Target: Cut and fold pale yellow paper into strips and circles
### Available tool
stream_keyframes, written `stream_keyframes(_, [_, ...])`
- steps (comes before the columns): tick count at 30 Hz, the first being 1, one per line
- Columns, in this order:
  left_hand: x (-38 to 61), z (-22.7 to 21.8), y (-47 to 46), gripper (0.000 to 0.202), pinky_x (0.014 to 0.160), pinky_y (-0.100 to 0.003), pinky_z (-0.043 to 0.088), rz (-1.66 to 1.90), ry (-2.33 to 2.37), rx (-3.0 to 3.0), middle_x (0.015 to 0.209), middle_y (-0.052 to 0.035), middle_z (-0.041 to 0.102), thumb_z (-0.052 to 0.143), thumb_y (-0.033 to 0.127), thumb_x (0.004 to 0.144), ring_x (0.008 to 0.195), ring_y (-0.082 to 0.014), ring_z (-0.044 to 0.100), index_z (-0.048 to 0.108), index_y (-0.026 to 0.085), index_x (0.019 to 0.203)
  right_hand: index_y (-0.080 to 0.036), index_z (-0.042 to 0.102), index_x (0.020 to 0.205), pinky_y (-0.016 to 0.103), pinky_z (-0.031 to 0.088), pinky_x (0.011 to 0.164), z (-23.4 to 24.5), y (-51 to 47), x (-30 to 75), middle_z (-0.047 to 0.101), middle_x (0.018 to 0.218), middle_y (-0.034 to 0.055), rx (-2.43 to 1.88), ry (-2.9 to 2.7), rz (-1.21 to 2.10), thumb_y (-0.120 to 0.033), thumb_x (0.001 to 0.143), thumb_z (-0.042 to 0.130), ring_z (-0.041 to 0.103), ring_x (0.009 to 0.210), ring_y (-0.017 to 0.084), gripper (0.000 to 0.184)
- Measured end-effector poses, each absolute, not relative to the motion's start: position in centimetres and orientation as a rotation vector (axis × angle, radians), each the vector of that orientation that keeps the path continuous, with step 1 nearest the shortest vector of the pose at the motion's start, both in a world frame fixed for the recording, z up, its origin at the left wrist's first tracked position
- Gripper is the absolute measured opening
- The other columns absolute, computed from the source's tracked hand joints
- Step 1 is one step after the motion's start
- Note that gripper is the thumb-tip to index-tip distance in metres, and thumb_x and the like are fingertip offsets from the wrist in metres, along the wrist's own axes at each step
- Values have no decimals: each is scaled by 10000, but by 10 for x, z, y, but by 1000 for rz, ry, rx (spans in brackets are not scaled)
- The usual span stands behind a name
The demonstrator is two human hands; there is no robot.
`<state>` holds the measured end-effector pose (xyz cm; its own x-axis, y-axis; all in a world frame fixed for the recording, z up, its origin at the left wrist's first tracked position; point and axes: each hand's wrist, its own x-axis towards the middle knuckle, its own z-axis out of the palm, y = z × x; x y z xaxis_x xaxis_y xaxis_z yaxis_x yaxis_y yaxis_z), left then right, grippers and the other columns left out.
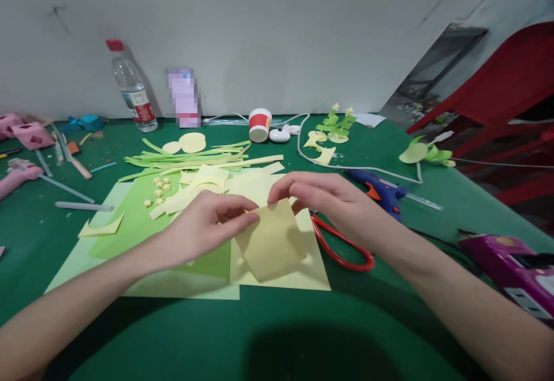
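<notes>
A small square of pale yellow paper (272, 245) is held up in front of me, tilted, over a larger yellow sheet (311, 274). My left hand (205, 222) pinches its upper left corner between thumb and fingers. At its top edge, the curved fingers of my right hand (322, 196) grip the paper, the thumb mostly hidden behind. Green sheets (125, 234) lie to the left with yellow paper scraps (173, 202) and several tiny folded stars (160, 187). Red-handled scissors (346, 248) rest beneath my right forearm, their blades out of sight.
Green paper strips (186, 161) and yellow paper circles (193, 142) lie farther back. Along the wall stand a water bottle (134, 95), a phone (184, 98) and a paper cup (259, 125). A blue glue gun (381, 190) and purple power strip (511, 271) are at right.
</notes>
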<state>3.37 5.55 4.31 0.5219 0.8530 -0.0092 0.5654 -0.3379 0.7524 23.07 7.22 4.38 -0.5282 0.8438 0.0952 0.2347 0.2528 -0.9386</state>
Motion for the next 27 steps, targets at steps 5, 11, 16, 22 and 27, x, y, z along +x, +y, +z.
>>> stream_keyframes(5, [36, 40, 59, 208, 531, -170, 385, 658, 1183, 2012, 788, 0, 648, 482, 292, 829, 650, -91, 531, 636, 165, 886, -175, 611, 794, 197, 455, 525, 42, 63, 222, 649, 767, 20, -1168, -1985, 937, -222, 758, 555, 555, 671, 119, 82])
stream_keyframes(11, [41, 29, 56, 124, 540, -147, 425, 835, 1166, 2093, 704, 14, 654, 534, 209, 797, 603, -70, 558, 636, 140, 792, -156, 617, 696, 212, 465, 530, 30, 57, 214, 660, 682, 18, -1128, -2052, 727, -123, 725, 544, 572, 617, 116, 85])
stream_keyframes(16, [43, 20, 53, 81, 515, -115, 414, 996, 1095, 2259, 690, 36, 657, 550, 127, 770, 562, -39, 551, 629, 144, 774, -162, 590, 628, 240, 439, 504, 25, 53, 212, 646, 655, 18, -1135, -2073, 571, -102, 703, 551, 566, 586, 128, 104])
stream_keyframes(22, [37, 26, 61, 69, 526, -143, 462, 912, 1210, 2095, 655, 29, 662, 579, 156, 735, 566, -72, 590, 642, 148, 711, -176, 551, 594, 214, 422, 457, 31, 56, 216, 625, 606, 11, -1107, -2066, 598, -94, 702, 534, 548, 551, 118, 136])
stream_keyframes(27, [20, 29, 83, 120, 587, -200, 515, 954, 1386, 1795, 716, -32, 691, 581, 230, 749, 676, -137, 654, 635, 123, 750, -185, 522, 546, 225, 436, 460, 49, 62, 234, 601, 574, 8, -1163, -1998, 494, -92, 665, 555, 531, 545, 129, 155])
